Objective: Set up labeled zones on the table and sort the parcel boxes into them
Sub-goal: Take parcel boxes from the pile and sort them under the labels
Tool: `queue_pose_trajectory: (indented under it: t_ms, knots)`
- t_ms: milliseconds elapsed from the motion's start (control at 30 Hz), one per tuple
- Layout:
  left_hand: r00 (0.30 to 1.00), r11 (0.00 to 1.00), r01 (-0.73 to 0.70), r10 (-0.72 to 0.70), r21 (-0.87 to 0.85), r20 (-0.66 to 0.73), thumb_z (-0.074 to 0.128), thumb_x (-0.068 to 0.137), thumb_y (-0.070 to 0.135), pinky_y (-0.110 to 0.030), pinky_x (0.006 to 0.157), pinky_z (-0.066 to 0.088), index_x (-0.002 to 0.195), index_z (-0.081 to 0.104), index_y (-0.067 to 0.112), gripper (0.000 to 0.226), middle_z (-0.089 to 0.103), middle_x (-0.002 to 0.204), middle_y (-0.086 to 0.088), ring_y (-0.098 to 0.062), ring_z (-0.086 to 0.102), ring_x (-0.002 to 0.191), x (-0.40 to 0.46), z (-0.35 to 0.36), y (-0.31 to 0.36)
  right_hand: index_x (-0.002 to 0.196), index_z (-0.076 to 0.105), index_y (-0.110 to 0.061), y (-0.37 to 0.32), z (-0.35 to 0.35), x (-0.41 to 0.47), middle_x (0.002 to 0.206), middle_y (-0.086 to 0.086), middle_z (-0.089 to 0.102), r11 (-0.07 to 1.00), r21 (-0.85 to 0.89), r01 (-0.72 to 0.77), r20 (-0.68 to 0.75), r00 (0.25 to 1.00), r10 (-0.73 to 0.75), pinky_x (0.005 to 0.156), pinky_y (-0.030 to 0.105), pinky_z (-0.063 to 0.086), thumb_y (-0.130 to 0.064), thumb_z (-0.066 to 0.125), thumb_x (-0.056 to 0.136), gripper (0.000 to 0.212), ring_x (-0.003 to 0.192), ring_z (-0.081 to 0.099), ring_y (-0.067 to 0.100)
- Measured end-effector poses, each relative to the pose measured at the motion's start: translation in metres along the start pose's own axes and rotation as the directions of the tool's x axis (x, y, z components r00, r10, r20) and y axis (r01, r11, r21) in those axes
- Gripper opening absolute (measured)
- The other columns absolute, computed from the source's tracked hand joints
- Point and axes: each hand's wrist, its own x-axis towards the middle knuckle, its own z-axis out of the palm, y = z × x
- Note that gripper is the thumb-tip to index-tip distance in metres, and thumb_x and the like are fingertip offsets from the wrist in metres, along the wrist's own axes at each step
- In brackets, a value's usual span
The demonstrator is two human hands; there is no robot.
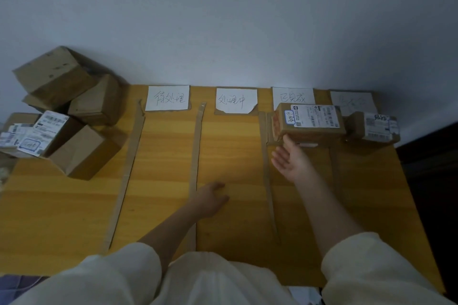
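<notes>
At the far left corner of the table [74, 205] a pile of parcel boxes [71, 111] waited unsorted; they looked like stiff, light cardboard, best taken by two opposite sides. The left hand [210, 199] rested on the table near the middle, fingers loosely curled and holding nothing. At the far edge, in the third zone, the right hand [291, 158] lay released, fingers straight, just touching the near side of a labeled box [308, 122], beside another box [374, 126] near the far right corner.

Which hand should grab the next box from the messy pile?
Probably the left. The left hand rests on the table, on the same side as the pile of boxes. The right hand is open by the box with the shipping label, far from the pile.
</notes>
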Motion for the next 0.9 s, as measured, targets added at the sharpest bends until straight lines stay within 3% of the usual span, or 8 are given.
queue_pose_trajectory:
  t_ms: [100,233,567,767,900]
  knots:
    - [0.999,0.999,-0.037,0.036,-0.022,-0.036,0.054,0.094,0.038,-0.032,0.098,0.043,0.139,0.047,0.021,0.048,0.051,0.14,-0.002,-0.021,0.049,0.127,-0.005,-0.003,-0.008,0.094,0.061,-0.013,0.028,0.013,-0.012,0.079,0.0,0.061,0.982,-0.181,-0.05,0.06,0.996,0.062,0.068,0.028,0.051,-0.034,0.063,0.092,0.021,0.073,0.061,0.014]
    - [0.989,0.995,-0.033,0.019,-0.096,-0.146,0.055,0.094,0.035,-0.034,0.097,0.048,0.131,0.055,0.021,0.039,0.059,0.131,0.001,-0.018,0.053,0.121,-0.013,-0.013,-0.027,0.074,0.055,-0.015,0.069,0.035,-0.027,0.063,0.0,0.051,0.892,-0.451,-0.035,0.097,0.991,0.088,0.052,0.025,0.04,-0.032,0.063,0.092,0.026,0.054,0.05,0.014]
    - [0.914,0.935,0.032,-0.17,-0.353,-0.368,0.058,0.092,0.03,-0.03,0.086,0.051,0.118,0.064,0.021,0.029,0.067,0.116,0.001,-0.019,0.061,0.109,-0.048,-0.066,-0.115,0.074,0.058,-0.017,0.155,0.136,-0.051,0.064,-0.001,0.056,0.734,-0.665,0.139,0.212,0.977,0.007,0.043,0.019,0.041,-0.028,0.068,0.089,0.021,0.052,0.054,0.012]
    - [0.833,0.854,0.052,-0.323,-0.517,-0.449,0.054,0.093,0.029,-0.031,0.077,0.051,0.114,0.061,0.021,0.024,0.066,0.11,0.002,-0.02,0.06,0.093,-0.066,-0.117,-0.191,0.082,0.061,-0.019,0.189,0.221,-0.071,0.08,0.0,0.063,0.63,-0.74,0.236,0.308,0.951,0.006,0.057,0.026,0.047,-0.03,0.069,0.088,0.015,0.065,0.059,0.013]
    - [0.783,0.825,0.039,-0.375,-0.564,-0.496,0.054,0.092,0.023,-0.034,0.087,0.051,0.119,0.06,0.018,0.028,0.064,0.12,-0.004,-0.024,0.059,0.11,-0.07,-0.145,-0.243,0.094,0.061,-0.019,0.206,0.275,-0.083,0.091,0.0,0.063,0.546,-0.78,0.305,0.363,0.932,-0.001,0.056,0.023,0.044,-0.033,0.069,0.087,0.018,0.074,0.061,0.014]
